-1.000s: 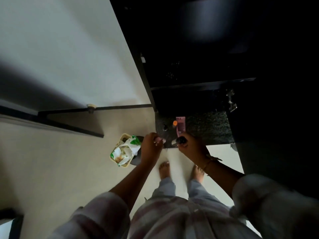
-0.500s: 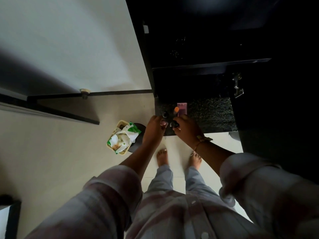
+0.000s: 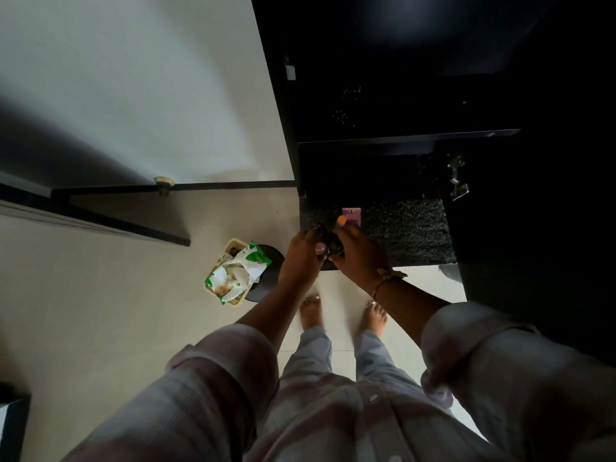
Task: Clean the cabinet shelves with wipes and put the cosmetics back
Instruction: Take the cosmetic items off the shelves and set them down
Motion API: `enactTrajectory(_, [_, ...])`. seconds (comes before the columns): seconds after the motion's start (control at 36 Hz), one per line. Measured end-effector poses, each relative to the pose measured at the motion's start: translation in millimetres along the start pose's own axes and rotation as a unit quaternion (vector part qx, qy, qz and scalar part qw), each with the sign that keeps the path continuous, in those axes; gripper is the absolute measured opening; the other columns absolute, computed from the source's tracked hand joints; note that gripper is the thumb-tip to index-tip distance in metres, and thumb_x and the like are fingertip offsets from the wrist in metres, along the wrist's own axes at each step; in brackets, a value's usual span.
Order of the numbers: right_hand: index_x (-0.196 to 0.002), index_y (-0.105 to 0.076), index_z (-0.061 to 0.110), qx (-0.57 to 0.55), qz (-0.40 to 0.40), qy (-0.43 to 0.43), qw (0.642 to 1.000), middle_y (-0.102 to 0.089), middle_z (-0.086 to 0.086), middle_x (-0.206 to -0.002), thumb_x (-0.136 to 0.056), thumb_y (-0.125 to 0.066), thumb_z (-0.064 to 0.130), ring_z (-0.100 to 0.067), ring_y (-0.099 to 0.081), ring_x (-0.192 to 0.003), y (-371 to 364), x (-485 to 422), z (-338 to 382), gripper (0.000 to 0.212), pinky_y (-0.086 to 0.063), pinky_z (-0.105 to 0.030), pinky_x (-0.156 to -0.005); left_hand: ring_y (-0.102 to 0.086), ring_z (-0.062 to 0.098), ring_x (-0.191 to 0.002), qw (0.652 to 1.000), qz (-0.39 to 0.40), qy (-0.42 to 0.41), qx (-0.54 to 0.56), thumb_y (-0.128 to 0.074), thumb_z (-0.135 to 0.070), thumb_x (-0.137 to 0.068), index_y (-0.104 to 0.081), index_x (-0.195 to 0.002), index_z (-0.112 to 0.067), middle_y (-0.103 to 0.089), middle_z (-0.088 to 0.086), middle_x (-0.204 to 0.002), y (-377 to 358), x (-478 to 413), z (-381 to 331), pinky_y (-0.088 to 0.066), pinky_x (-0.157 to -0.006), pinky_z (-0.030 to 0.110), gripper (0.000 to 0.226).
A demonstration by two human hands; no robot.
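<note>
head | left hand (image 3: pixel 301 256); right hand (image 3: pixel 359 258); both seemingly grip dark bottle (image 3: pixel 333 244)

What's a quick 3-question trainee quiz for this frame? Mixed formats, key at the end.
1. True or false: the wipes pack lies in a basket on the floor, left of the left hand.
2. The right hand grips: A) a small dark item; B) a spoon; C) a green cloth.
3. Fill in: the box on the speckled shelf beyond the hands is ___.
Key: 1 true; 2 A; 3 pink.
</note>
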State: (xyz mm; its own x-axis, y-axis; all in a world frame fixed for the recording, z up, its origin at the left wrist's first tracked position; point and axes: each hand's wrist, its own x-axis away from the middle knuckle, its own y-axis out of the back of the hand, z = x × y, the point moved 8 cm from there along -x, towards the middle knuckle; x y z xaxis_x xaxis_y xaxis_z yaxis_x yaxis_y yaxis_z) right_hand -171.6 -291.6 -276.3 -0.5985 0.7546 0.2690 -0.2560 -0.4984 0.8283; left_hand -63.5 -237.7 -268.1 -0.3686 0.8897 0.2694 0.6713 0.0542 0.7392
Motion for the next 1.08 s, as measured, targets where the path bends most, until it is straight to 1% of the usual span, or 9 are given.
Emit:
enactTrajectory(0.11, [-0.136, -0.048, 0.023, 0.007, -0.018, 0.012, 1.0, -0.048, -0.003, -0.139, -0.08, -0.068, 0.039, -0.03, -0.061, -0.108, 12, 9, -3, 0.061, -0.056, -0.04, -0.077, -0.05, 0.027, -0.106, 1.0, -0.006, -0.006, -0.018, -0.067, -0.022, -0.085, -0.055, -0.118, -0.01, -0.057, 0.011, -0.114, 9, 10, -4, -0.035, -0.081, 0.023, 0.037])
enactTrajectory(0.19, [-0.134, -0.05, 0.021, 0.0, -0.038, 0.027, 0.999, -0.049, -0.003, -0.135, -0.081, -0.067, 0.039, -0.029, -0.06, -0.108, 35, 16, 3, 0.059, -0.055, -0.041, -0.078, -0.045, 0.023, -0.117, 0.999, -0.023, -0.029, -0.015, -0.069, -0.021, -0.084, -0.052, -0.127, -0.014, -0.054, 0.008, -0.125, 27, 18, -20, -0.04, -0.092, 0.026, 0.047])
enactTrajectory(0.31, [-0.123, -0.057, 0.024, 0.008, -0.116, 0.028, 0.993, -0.052, -0.001, -0.127, -0.081, -0.066, 0.043, -0.026, -0.06, -0.103, 85, 24, 16, 0.047, -0.055, -0.035, -0.074, -0.042, 0.02, -0.121, 0.994, -0.083, -0.065, 0.008, -0.071, -0.017, -0.084, -0.051, -0.13, -0.015, -0.052, 0.006, -0.129, 70, 26, -57, -0.034, -0.095, 0.022, 0.051])
enactTrajectory(0.39, [-0.119, -0.059, 0.022, 0.015, -0.193, 0.042, 0.98, -0.054, -0.001, -0.126, -0.082, -0.062, 0.047, -0.027, -0.056, -0.108, 134, 32, 32, 0.045, -0.054, -0.035, -0.074, -0.046, 0.021, -0.116, 0.985, -0.13, -0.112, 0.02, -0.071, -0.019, -0.083, -0.053, -0.127, -0.013, -0.054, 0.007, -0.124, 104, 28, -94, -0.039, -0.097, 0.026, 0.049])
enactTrajectory(0.47, [-0.115, -0.063, 0.018, 0.017, -0.29, 0.071, 0.954, -0.058, -0.003, -0.121, -0.082, -0.058, 0.046, -0.026, -0.054, -0.106, 190, 45, 57, 0.043, -0.051, -0.033, -0.08, -0.046, 0.017, -0.116, 0.971, -0.18, -0.148, 0.048, -0.068, -0.022, -0.086, -0.053, -0.125, -0.015, -0.052, 0.002, -0.122, 139, 29, -133, -0.043, -0.098, 0.03, 0.042])
enactTrajectory(0.58, [-0.111, -0.065, 0.019, -0.007, -0.387, 0.09, 0.918, -0.059, 0.0, -0.118, -0.078, -0.067, 0.038, -0.021, -0.053, -0.105, 260, 64, 86, 0.038, -0.045, -0.029, -0.085, -0.044, 0.014, -0.119, 0.945, -0.233, -0.213, 0.085, -0.065, -0.018, -0.088, -0.054, -0.122, -0.016, -0.05, -0.001, -0.125, 186, 35, -192, -0.039, -0.103, 0.03, 0.036])
enactTrajectory(0.78, [-0.111, -0.064, 0.018, -0.028, -0.506, 0.138, 0.851, -0.058, 0.002, -0.118, -0.082, -0.069, 0.034, -0.02, -0.055, -0.105, 366, 98, 125, 0.034, -0.046, -0.027, -0.087, -0.042, 0.004, -0.122, 0.892, -0.309, -0.319, 0.086, -0.064, -0.021, -0.091, -0.057, -0.12, -0.017, -0.049, -0.008, -0.125, 264, 61, -284, -0.037, -0.105, 0.023, 0.03])
enactTrajectory(0.94, [-0.11, -0.065, 0.015, -0.052, -0.582, 0.169, 0.794, -0.058, 0.001, -0.117, -0.084, -0.065, 0.034, -0.019, -0.055, -0.107, 449, 125, 142, 0.032, -0.041, -0.021, -0.093, -0.046, 0.004, -0.118, 0.832, -0.377, -0.398, 0.082, -0.066, -0.018, -0.089, -0.061, -0.117, -0.015, -0.051, -0.005, -0.122, 320, 86, -345, -0.036, -0.102, 0.016, 0.029])
enactTrajectory(1.08, [-0.11, -0.065, 0.013, -0.046, -0.644, 0.174, 0.744, -0.058, -0.001, -0.115, -0.085, -0.065, 0.03, -0.023, -0.057, -0.104, 508, 140, 151, 0.03, -0.046, -0.032, -0.09, -0.048, 0.006, -0.117, 0.793, -0.419, -0.43, 0.101, -0.068, -0.014, -0.087, -0.063, -0.115, -0.013, -0.053, -0.003, -0.12, 358, 88, -386, -0.037, -0.101, 0.018, 0.029])
